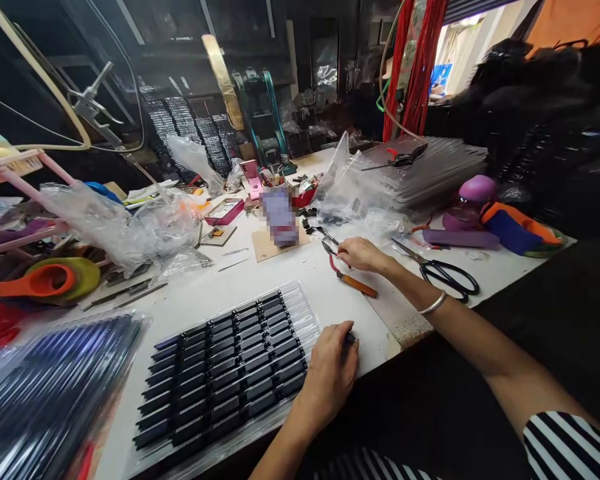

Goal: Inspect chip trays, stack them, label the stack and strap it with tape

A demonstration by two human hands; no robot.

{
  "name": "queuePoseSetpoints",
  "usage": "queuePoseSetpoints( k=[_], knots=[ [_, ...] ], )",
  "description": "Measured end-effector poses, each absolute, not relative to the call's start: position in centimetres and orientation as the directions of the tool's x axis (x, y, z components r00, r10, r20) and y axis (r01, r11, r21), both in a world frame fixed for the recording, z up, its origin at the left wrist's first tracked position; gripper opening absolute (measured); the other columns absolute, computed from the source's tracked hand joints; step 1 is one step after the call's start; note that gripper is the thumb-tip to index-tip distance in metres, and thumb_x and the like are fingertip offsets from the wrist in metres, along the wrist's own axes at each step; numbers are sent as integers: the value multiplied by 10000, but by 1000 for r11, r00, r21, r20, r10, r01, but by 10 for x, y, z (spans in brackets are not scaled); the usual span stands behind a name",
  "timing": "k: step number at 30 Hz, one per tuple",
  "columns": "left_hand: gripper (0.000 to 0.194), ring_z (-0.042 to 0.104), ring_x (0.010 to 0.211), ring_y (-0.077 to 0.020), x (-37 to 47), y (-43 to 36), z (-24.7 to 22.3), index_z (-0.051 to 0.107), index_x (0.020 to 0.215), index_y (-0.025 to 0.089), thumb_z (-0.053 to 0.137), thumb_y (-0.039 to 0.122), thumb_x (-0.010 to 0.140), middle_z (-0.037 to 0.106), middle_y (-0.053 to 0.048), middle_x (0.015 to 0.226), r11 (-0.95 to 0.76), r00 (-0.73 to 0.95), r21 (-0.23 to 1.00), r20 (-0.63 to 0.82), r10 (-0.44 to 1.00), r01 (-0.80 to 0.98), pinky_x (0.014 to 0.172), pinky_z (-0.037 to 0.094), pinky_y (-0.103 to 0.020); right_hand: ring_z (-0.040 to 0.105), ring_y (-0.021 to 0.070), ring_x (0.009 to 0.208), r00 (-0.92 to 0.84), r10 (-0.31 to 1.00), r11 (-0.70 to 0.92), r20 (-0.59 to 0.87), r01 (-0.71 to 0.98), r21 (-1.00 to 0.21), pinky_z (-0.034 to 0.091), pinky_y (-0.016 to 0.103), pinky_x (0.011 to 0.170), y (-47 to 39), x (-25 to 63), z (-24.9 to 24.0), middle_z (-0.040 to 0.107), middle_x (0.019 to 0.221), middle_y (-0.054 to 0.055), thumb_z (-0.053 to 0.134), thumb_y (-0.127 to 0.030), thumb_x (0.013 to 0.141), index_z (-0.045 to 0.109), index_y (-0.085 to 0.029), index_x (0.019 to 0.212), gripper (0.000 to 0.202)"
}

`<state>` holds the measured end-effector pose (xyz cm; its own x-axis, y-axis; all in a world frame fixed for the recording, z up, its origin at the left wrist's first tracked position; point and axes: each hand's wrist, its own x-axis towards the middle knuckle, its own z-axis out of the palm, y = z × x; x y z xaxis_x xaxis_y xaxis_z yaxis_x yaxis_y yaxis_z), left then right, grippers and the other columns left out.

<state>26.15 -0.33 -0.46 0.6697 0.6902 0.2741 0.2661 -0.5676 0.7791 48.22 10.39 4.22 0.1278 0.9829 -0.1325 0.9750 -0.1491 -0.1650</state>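
Note:
My left hand [329, 370] is closed on a small black part [350, 337], mostly hidden by the fingers, beside the right edge of a clear plastic tray [303, 310]. Rows of black comb-like plastic pieces [253, 360] fill most of that tray; the slots along its right side show bare plastic. My right hand [364, 255] reaches farther out over the table, its fingers pinched together, and what they hold is hidden. Pliers [359, 285] with red and orange handles lie right beside those fingers. Small black bits [310, 213] are scattered just beyond.
Black-handled scissors [445, 275] lie at the right. Stacked clear trays [430, 173] and plastic bags [340, 187] stand behind. A pile of filled trays [55, 393] is at the front left. A pink phone [251, 179] and an orange tape roll [45, 280] are farther off.

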Motion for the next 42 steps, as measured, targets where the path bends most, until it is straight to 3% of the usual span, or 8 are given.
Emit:
queuePoseSetpoints(
  k=[16, 20, 22, 26, 28, 30, 36, 42],
  knots=[
    [107, 579, 765, -170, 265, 0, 8, 625, 874, 147, 531, 152, 823, 652, -47, 809, -502, 666, 793, 169, 726, 346, 724, 446, -290, 592, 228, 824, 371, 927, -375, -57, 920, -111, 382, 292, 656, 14, 536, 33, 660, 908, 102, 536, -353, 816, 637, -159, 851, 221],
    [165, 589, 815, -173, 265, 0, 6, 618, 965, 130, 530, 152, 827, 657, -67, 891, -492, 674, 802, 158, 722, 338, 749, 457, -284, 554, 188, 705, 368, 927, -376, -78, 912, -163, 354, 280, 597, -15, 536, 23, 624, 786, 61, 536, -363, 804, 615, -162, 841, 219],
    [248, 590, 843, -170, 264, 0, 3, 593, 1066, 126, 532, 156, 828, 652, -76, 950, -489, 672, 811, 169, 721, 321, 767, 462, -280, 509, 156, 616, 364, 922, -387, -133, 856, -343, 332, 268, 546, -33, 536, 21, 576, 674, 23, 535, -411, 801, 622, -171, 796, 256],
    [336, 589, 862, -169, 264, -2, 0, 565, 1152, 116, 547, 159, 819, 647, -85, 966, -494, 655, 812, 193, 730, 311, 788, 461, -279, 432, 103, 532, 314, 875, -430, -370, 152, -890, 295, 233, 469, -76, 521, 19, 526, 653, -3, 606, -474, 750, 607, -164, 927, 358],
    [270, 586, 824, -167, 265, -2, 3, 609, 1072, 116, 556, 153, 810, 650, -76, 897, -502, 663, 809, 198, 722, 305, 765, 458, -272, 456, 93, 547, 214, 883, -381, -417, -190, -905, 327, 215, 471, -92, 502, 21, 563, 722, 11, 626, -432, 754, 551, -180, 980, 347],
    [195, 579, 770, -159, 265, -2, 6, 641, 979, 123, 560, 155, 804, 642, -60, 822, -499, 668, 810, 189, 720, 308, 726, 452, -260, 515, 106, 596, 117, 927, -308, -357, -309, -900, 371, 208, 488, -99, 479, 27, 607, 804, 26, 634, -357, 776, 477, -221, 1050, 344],
    [110, 544, 678, -142, 267, -2, 13, 660, 838, 146, 560, 163, 798, 616, -34, 719, -459, 654, 818, 140, 744, 347, 650, 413, -248, 586, 112, 656, 78, 995, 61, 64, 36, -997, 463, 234, 561, -80, 428, 51, 625, 884, 25, 438, -286, 931, 469, -250, 994, 78],
    [82, 528, 665, -144, 264, -3, 16, 610, 724, 171, 552, 156, 779, 598, -12, 686, -447, 662, 823, 121, 740, 350, 635, 405, -250, 610, 173, 856, -89, 838, 531, 539, 367, -764, 514, 318, 728, -66, 411, 58, 608, 959, 49, 435, -233, 922, 460, -256, 1056, 138]
  ],
)
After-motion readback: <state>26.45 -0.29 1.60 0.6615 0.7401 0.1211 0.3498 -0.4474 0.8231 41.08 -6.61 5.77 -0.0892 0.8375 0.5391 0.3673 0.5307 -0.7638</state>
